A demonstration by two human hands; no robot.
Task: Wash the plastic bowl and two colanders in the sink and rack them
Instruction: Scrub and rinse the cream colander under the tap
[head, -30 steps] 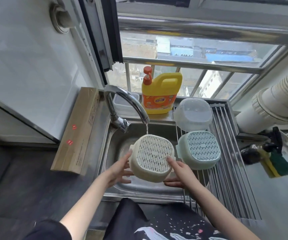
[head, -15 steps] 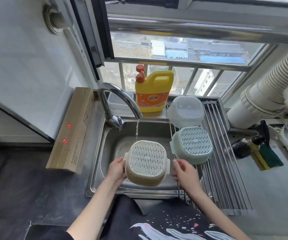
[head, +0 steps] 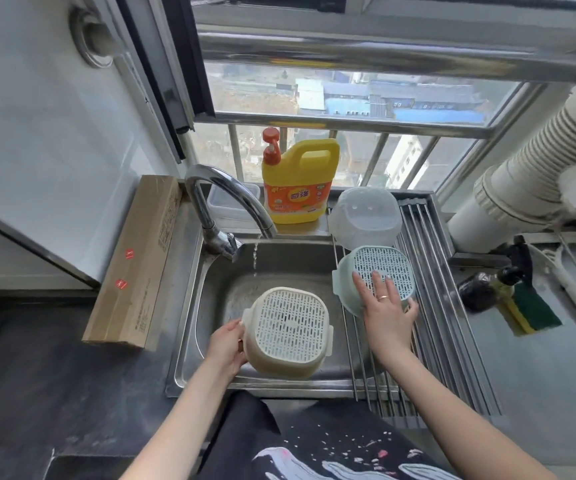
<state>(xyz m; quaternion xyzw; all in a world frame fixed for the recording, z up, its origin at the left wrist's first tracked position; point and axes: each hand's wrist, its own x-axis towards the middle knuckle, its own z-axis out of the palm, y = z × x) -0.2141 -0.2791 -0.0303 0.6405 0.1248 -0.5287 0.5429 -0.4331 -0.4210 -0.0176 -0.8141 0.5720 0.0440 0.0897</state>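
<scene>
- The left hand (head: 226, 348) is nearest, at the front of the sink (head: 189, 327). Its fingers curl round the left rim of the cream colander (head: 291, 332) and grip it.
- The cream colander is held upside down over the sink basin, slotted base up and tilted a little toward the front edge; only the left hand has hold of it.
- The right hand (head: 385, 306) reaches across to the drying rack (head: 452, 334) of steel rods that covers the right side of the sink. Its fingers are straight and spread, lying flat on the slotted base of the green colander (head: 374, 277); the thumb goes down the near right wall.
- The green colander sits upside down at the rack's left edge, beside the basin.
- Just behind it, at the rack's far left corner, the clear plastic bowl (head: 366, 216) also lies upside down; the two look to be touching, though I cannot tell for sure.
- The tap (head: 226, 206) curves from the sink's far left corner and lets a thin stream of water fall into the basin, behind the cream colander.
- On the ledge along the sink's far edge stands a yellow detergent jug (head: 297, 188) with a red pump, and a clear lidded box (head: 231, 202) sits to its left, behind the tap.
- A long cardboard box (head: 137, 265) lies along the sink's left edge.
- A green and yellow sponge (head: 528, 313) lies on the counter well to the right of the rack.
</scene>
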